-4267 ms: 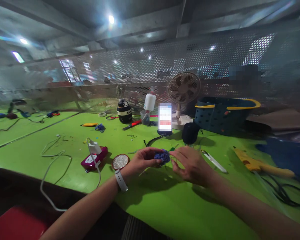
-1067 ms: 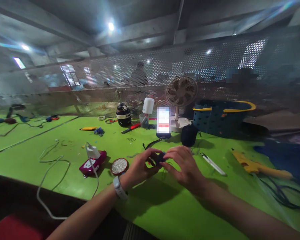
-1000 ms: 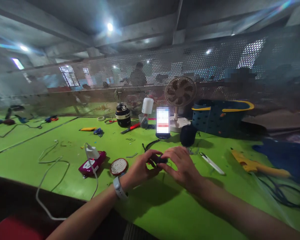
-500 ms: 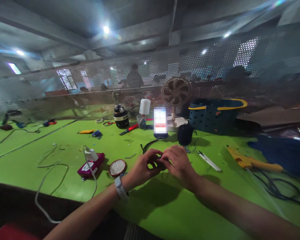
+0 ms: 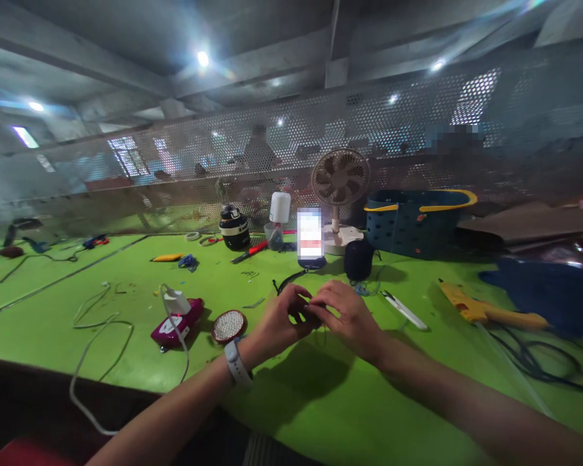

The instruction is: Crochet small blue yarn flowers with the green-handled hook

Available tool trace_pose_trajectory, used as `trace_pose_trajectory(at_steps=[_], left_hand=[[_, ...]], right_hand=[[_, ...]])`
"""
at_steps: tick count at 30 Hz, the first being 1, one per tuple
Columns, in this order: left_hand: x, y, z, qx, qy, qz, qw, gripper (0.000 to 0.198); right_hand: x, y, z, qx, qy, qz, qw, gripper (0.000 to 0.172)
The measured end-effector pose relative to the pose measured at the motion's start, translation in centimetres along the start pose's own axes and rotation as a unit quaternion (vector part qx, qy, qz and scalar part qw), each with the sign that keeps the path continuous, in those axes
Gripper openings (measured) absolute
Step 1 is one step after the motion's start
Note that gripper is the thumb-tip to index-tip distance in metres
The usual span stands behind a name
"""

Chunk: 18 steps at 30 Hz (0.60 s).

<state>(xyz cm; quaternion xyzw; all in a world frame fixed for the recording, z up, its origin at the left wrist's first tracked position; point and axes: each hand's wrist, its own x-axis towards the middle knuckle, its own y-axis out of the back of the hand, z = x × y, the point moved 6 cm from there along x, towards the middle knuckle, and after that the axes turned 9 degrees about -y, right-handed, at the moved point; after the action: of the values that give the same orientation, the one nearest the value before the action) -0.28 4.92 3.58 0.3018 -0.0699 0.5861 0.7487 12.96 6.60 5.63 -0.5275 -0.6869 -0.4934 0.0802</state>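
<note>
A small dark piece (image 5: 313,310) is held at the centre of the scene, above the near part of the green surface (image 5: 369,414), and is mostly hidden behind the fingers. The left hand (image 5: 284,318) grasps it from the left with thumb and fingers curved, and the right hand (image 5: 344,316) pinches it from the right, the fingertips of both meeting around it. A thin strand (image 5: 324,335) hangs just below. A pale watch (image 5: 238,364) circles the left wrist.

Just left of the left hand sits a round dish of white beads (image 5: 228,325). Farther left is a purple power block (image 5: 177,325) with a white plug (image 5: 175,301) in it and a white cable (image 5: 72,382) trailing over the near edge. Right of the right hand lies a white-handled tool (image 5: 404,309), with a dark yarn ball (image 5: 358,259) beyond it; farther right are a yellow glue gun (image 5: 486,309) and a dark blue cloth (image 5: 548,291).

On the far side stand a black jar (image 5: 234,234), a blurred phone (image 5: 311,233), a fan (image 5: 341,177) and a blue basket with yellow handles (image 5: 408,230).
</note>
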Motion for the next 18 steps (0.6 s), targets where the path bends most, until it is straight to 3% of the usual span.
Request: trace_pose_trajectory(at_steps=[4, 9, 11, 14, 16, 18], left_hand=[[0.4, -0.2, 0.1, 0.031, -0.029, -0.015, 0.999, 0.032], [0.3, -0.7, 0.1, 0.077, -0.026, -0.088, 0.993, 0.029], [0.3, -0.3, 0.2, 0.088, -0.023, -0.087, 0.992, 0.031], [0.6, 0.8, 0.6, 0.097, -0.033, -0.068, 0.992, 0.034], [0.7, 1.2, 0.9, 0.083, -0.037, -0.074, 0.993, 0.035], [0.7, 1.4, 1.2, 0.056, -0.035, -0.085, 0.994, 0.034]], right_hand=[[0.2, 0.3, -0.5, 0.034, 0.005, 0.025, 0.999, 0.027], [1.2, 2.3, -0.4, 0.198, -0.11, 0.036, 0.973, 0.034], [1.5, 2.4, 0.4, 0.292, -0.176, 0.006, 0.94, 0.034], [1.5, 1.5, 2.2, 0.426, -0.271, -0.048, 0.862, 0.035], [1.4, 1.0, 3.5, 0.48, -0.314, -0.046, 0.818, 0.037], [1.6, 0.7, 4.6, 0.511, -0.325, -0.028, 0.795, 0.038]])
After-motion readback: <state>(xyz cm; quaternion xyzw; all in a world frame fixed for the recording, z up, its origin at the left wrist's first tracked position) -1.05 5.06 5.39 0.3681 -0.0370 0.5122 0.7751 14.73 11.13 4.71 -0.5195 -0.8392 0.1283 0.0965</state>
